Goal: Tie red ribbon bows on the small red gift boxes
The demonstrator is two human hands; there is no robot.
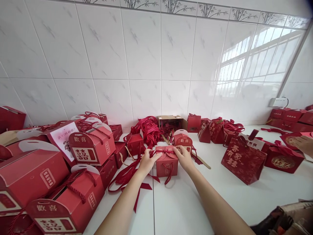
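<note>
A small red gift box (167, 167) stands upright on the white table in front of me, a dark red cord hanging down its front. My left hand (147, 162) is closed at the box's top left edge, thumb lying on the lid. At the top right edge, my right hand (184, 158) grips the same box. Between the thumbs, the round lid flaps (168, 150) look folded together; details there are too small to tell. Loose red ribbons (127, 174) trail beside my left hand. Just behind sits another red box (182, 139) with a rounded handle panel.
Larger red boxes (90, 143) are piled on the left. A heap of red ribbon (146, 129) and an open carton (171, 118) lie at the tiled wall. Red bags and boxes (244, 160) stand right. Another person's hand (305, 143) shows at the far right edge.
</note>
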